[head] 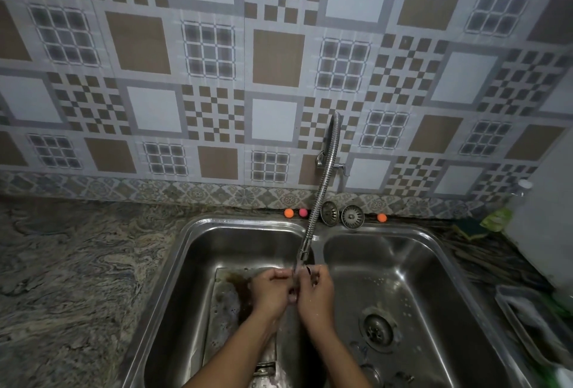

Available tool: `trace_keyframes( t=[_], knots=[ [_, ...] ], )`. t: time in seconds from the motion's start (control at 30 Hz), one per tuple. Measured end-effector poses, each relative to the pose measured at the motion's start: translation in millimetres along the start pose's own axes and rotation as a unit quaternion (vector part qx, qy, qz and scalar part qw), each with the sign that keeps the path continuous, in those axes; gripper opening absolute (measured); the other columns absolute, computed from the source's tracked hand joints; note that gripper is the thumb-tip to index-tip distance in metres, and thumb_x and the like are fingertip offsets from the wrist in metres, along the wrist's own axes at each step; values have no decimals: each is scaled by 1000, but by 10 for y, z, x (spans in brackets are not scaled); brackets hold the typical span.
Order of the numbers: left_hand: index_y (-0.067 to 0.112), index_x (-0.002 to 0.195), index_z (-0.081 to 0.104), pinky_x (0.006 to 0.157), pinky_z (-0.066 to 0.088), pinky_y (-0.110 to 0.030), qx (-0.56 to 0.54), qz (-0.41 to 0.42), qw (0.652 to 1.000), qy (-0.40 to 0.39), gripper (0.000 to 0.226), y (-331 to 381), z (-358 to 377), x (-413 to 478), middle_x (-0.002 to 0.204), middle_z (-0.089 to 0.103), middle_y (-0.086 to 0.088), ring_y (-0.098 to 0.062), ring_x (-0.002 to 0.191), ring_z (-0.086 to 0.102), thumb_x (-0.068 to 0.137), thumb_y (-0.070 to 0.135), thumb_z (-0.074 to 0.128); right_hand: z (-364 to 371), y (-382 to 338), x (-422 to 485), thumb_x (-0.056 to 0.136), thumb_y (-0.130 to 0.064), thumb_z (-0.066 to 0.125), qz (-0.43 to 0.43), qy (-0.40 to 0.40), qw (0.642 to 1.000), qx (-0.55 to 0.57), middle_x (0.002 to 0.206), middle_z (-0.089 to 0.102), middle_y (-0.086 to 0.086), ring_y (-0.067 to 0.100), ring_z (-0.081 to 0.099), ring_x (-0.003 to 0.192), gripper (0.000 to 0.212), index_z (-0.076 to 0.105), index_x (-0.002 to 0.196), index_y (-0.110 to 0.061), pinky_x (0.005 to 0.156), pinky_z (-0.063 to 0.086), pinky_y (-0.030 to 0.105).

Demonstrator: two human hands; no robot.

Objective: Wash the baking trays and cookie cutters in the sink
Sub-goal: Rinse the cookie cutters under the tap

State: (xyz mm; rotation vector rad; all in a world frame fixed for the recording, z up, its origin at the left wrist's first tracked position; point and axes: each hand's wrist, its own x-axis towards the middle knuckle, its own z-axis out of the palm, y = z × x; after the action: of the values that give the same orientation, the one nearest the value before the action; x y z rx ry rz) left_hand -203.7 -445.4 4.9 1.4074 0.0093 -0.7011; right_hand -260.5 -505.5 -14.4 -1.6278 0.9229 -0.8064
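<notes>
Both hands meet under the running water from the flexible faucet (319,195), above the divider of a steel double sink (186,251). My left hand (271,293) is curled against my right hand (317,294). The right fingers pinch a small dark piece (308,269), too small to identify. A stained baking tray (223,310) lies flat in the left basin, partly hidden by my left forearm. Small metal cookie cutters (369,369) lie at the bottom of the right basin, near the drain (378,328).
Two sink strainers (341,215), two orange balls (288,213) and a pink ball (303,212) sit on the back ledge. A green sponge (468,229) and a bottle (522,192) stand at the far right. A grey rack (527,319) sits beside the sink on the right. Granite counter (77,279) spreads to the left.
</notes>
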Motion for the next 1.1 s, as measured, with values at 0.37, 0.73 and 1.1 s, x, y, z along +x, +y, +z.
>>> trace_keyframes(
  t=[0.37,0.73,1.1],
  knots=[
    [-3,86,66,51,49,-19,-21,86,996,14,6,-18,-29,24,72,68,-14,-15,61,61,88,3,68,313,-309,188,98,-34,40,421,-57,820,384,63,61,11,24,61,57,41,58,70,-11,48,47,26],
    [10,84,64,45,40,-22,107,-20,988,-107,25,-153,502,28,57,55,-8,-16,45,51,102,16,48,-416,-34,402,104,-33,32,399,-73,870,280,40,52,5,13,46,26,49,57,71,-6,28,32,16],
    [6,76,63,44,54,-25,126,-117,969,-178,21,-624,1911,-168,68,62,-12,-14,49,57,91,-6,56,-2297,443,940,97,-29,55,244,-46,949,-193,75,65,15,23,62,66,38,67,75,0,56,44,29]
  ],
)
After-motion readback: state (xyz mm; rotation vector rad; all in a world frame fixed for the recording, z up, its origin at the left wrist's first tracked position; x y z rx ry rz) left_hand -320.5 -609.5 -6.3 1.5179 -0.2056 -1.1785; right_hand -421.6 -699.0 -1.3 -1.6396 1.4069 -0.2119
